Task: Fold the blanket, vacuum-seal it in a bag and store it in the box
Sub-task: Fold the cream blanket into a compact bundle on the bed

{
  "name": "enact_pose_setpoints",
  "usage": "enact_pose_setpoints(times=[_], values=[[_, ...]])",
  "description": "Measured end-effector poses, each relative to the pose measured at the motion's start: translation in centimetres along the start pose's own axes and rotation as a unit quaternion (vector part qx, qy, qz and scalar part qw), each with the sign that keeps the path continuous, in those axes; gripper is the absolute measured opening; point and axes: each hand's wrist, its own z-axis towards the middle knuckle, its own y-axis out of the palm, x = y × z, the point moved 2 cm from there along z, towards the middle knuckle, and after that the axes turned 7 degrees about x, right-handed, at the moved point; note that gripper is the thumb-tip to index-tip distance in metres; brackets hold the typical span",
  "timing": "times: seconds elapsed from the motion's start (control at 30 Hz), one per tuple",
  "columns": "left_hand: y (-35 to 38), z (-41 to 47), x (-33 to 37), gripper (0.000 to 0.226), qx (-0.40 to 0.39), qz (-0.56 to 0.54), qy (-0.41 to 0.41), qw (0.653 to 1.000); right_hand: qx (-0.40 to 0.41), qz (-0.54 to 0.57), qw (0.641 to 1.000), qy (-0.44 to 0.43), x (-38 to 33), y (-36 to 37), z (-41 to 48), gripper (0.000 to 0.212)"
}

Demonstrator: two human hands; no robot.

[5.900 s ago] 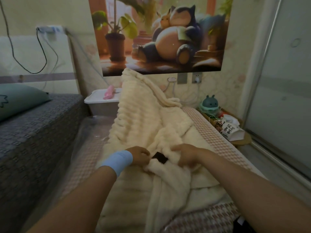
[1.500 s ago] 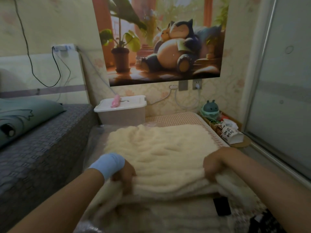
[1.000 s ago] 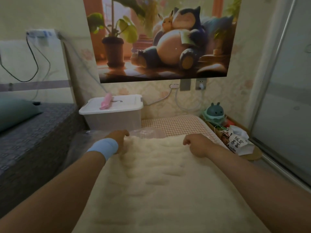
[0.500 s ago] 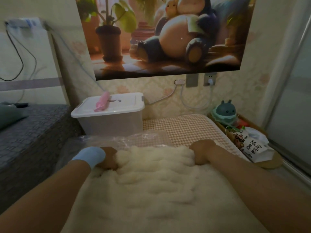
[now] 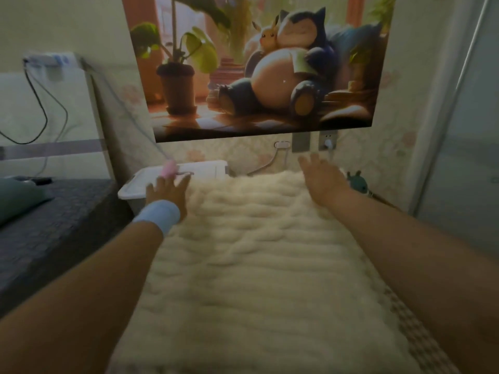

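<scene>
Cream blanket is lying flat on the bed with its long axis running 6 to 12 o'clock. Its far edge points at the wall, just short of the white box at 11. Both hands have let go: left hand and right hand have fingers spread over the far corners. Half a second back they were fisted into that edge, which now sits further toward 12.
</scene>
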Motion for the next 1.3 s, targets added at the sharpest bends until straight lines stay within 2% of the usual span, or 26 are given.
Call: enact_pose_setpoints(times=[0.07,0.13,0.17,0.23,0.37,0.43,0.53,0.6,0.67,0.77,0.83,0.87,0.93,1.0,1.07,1.13,1.2,1.27,1.3], values=[[3.7,-3.0,1.3,0.079,-0.092,-0.026,0.047,0.994,-0.127,0.071,0.988,-0.045,-1.2,3.3,-3.2,0.068],[6.4,-6.5,2.5,0.074,-0.189,-0.072,0.079,0.976,-0.259,0.122,0.956,-0.071,-2.2,5.6,-7.3,0.068],[7.3,-8.2,2.9,0.072,-0.226,-0.100,0.079,0.966,-0.297,0.141,0.942,-0.068,-2.5,6.3,-9.5,0.067],[8.3,-11.2,3.2,0.070,-0.265,-0.141,0.080,0.951,-0.321,0.172,0.929,-0.067,-3.0,6.8,-13.2,0.064],[7.5,-15.0,2.9,0.082,-0.233,-0.165,0.111,0.952,-0.300,0.239,0.919,-0.086,-3.9,5.4,-18.0,0.069],[7.0,-17.3,2.7,0.098,-0.228,-0.127,0.153,0.953,-0.313,0.245,0.909,-0.126,-4.9,4.1,-20.7,0.085],[8.0,-20.8,1.6,0.122,-0.260,-0.012,0.193,0.946,-0.342,0.131,0.909,-0.200,-6.0,3.8,-24.8,0.112],[8.6,-21.8,-0.1,0.123,-0.267,0.002,0.173,0.948,-0.329,0.076,0.920,-0.200,-6.1,4.4,-26.0,0.112],[8.4,-21.8,-2.0,0.110,-0.236,-0.050,0.130,0.962,-0.297,0.080,0.936,-0.173,-5.9,4.2,-25.8,0.093],[6.9,-21.3,-4.0,0.072,-0.178,-0.146,0.014,0.973,-0.233,0.094,0.958,-0.139,-5.6,2.8,-24.8,0.057],[5.4,-20.5,-4.6,0.047,-0.115,-0.246,-0.084,0.959,-0.183,0.151,0.968,-0.079,-5.1,1.4,-23.8,0.047],[4.3,-20.1,-4.9,0.040,-0.067,-0.278,-0.107,0.952,-0.164,0.201,0.965,-0.048,-4.9,0.6,-23.3,0.044],[1.4,-19.8,-5.2,0.038,0.006,-0.278,-0.106,0.955,-0.134,0.275,0.952,-0.023,-4.4,-0.5,-22.2,0.052],[-0.4,-20.2,-5.1,0.038,0.045,-0.286,-0.089,0.953,-0.070,0.276,0.958,-0.016,-3.7,-1.4,-21.4,0.059],[-1.1,-20.8,-5.1,0.035,0.082,-0.276,-0.059,0.956,0.022,0.241,0.970,-0.018,-3.1,-2.7,-21.5,0.047],[-1.3,-20.9,-5.4,0.032,0.119,-0.252,-0.036,0.960,0.076,0.223,0.971,-0.048,-3.0,-4.1,-21.9,0.033],[-0.7,-20.7,-6.4,0.033,0.057,-0.208,-0.039,0.976,0.039,0.222,0.970,-0.089,-3.4,-4.7,-22.6,0.034],[0.9,-21.0,-7.2,0.039,-0.106,-0.111,-0.026,0.988,-0.079,0.195,0.969,-0.127,-4.3,-3.9,-23.4,0.035],[2.1,-21.9,-7.2,0.043,-0.201,-0.056,-0.004,0.978,-0.146,0.162,0.965,-0.145,-4.8,-3.3,-24.2,0.034]])
